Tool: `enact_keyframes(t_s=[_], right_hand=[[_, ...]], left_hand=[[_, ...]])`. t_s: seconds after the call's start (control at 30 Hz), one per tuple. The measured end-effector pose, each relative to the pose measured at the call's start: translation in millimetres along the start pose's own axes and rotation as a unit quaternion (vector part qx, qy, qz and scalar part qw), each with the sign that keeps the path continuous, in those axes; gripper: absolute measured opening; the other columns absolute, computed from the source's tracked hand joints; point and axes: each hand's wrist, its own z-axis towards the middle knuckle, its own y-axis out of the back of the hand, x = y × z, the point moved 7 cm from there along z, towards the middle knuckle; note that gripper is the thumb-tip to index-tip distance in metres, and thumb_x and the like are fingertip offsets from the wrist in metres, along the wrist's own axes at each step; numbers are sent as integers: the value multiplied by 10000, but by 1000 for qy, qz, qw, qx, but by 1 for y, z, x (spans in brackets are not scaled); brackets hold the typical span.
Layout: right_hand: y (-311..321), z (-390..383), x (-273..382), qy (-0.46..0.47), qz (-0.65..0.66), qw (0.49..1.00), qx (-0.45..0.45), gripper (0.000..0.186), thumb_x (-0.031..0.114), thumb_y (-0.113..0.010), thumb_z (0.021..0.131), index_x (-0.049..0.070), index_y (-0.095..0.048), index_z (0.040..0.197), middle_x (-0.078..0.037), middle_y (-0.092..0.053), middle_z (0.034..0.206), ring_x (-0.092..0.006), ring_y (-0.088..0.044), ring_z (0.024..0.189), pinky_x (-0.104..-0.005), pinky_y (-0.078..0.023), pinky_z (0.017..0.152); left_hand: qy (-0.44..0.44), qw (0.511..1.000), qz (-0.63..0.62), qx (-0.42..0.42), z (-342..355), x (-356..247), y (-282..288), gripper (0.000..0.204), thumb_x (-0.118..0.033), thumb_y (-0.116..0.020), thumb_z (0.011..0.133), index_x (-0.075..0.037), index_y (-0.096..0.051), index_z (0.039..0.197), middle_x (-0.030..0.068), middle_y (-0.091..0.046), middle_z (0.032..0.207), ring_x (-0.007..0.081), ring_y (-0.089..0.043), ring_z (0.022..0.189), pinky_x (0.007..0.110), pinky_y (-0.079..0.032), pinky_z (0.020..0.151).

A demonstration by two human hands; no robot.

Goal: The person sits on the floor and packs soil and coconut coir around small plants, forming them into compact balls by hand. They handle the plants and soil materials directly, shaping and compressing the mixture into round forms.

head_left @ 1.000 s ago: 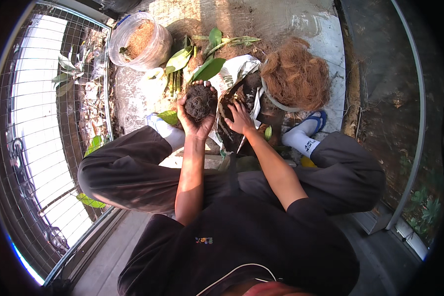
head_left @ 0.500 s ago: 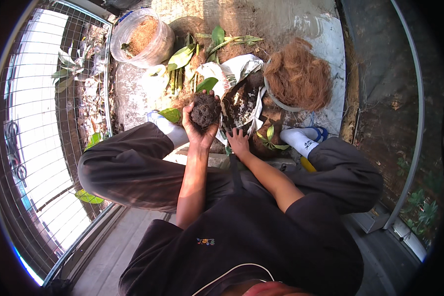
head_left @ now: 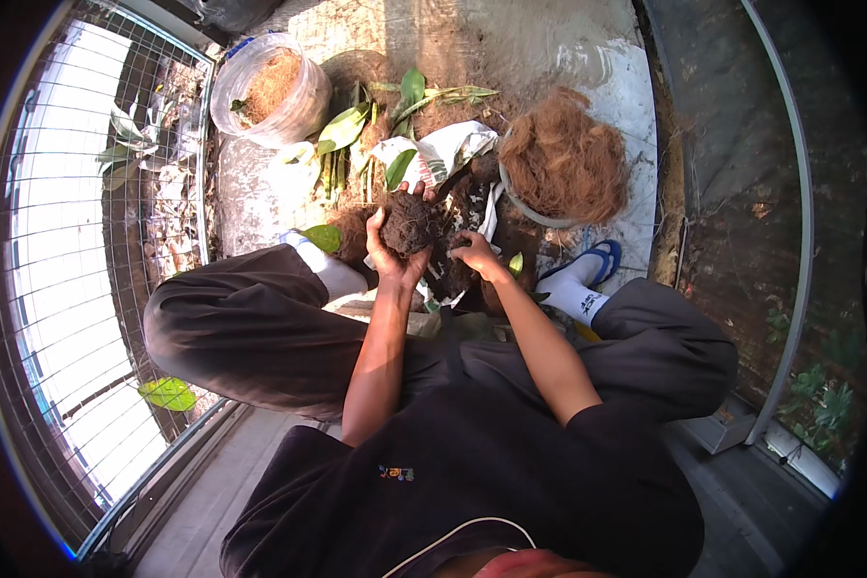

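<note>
your left hand (head_left: 395,262) cups roundish soil clump (head_left: 407,223), no clear long axis; your right hand (head_left: 477,254) just right, by open bag (head_left: 453,146), fingers curled, can't tell if gripping.

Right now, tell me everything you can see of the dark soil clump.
The dark soil clump is rounded and rough, seemingly packed earth with fine strands. The left hand cradles it, curled around its sides, left of the right hand. A green leaf shows just beyond it; whether they join, I cannot tell. Its underside is hidden.
</note>
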Motion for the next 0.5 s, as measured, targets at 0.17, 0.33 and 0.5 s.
enact_keyframes(t_s=[0.17,0.33,0.5], right_hand=[[-3,-30,78,-116,378,913,106,121,262,-657,848,141,-658,862,0,-639,749,-133,-609,668,-306,-494,605],[13,-63,131,-184,377,908,-15,195,345,-647,861,188,-590,762,6,-529,605,-140,-518,525,-279,-373,456],[16,-97,160,-124,447,884,67,225,282,-643,837,138,-500,739,0,-448,605,-134,-429,527,-258,-287,438]], left_hand=[[10,999,7,32,0,5,-3,621,-408,-585,885,-31,-473,1366,177,-556,1346,333,-534,1240,455,-428,1061],[1,999,43,2,7,8,11,635,-450,-582,885,-28,-489,1350,180,-526,1347,334,-492,1271,466,-374,1114],[18,998,60,-18,10,14,23,596,-447,-567,895,-46,-515,1334,150,-573,1296,303,-552,1206,424,-437,1046]])
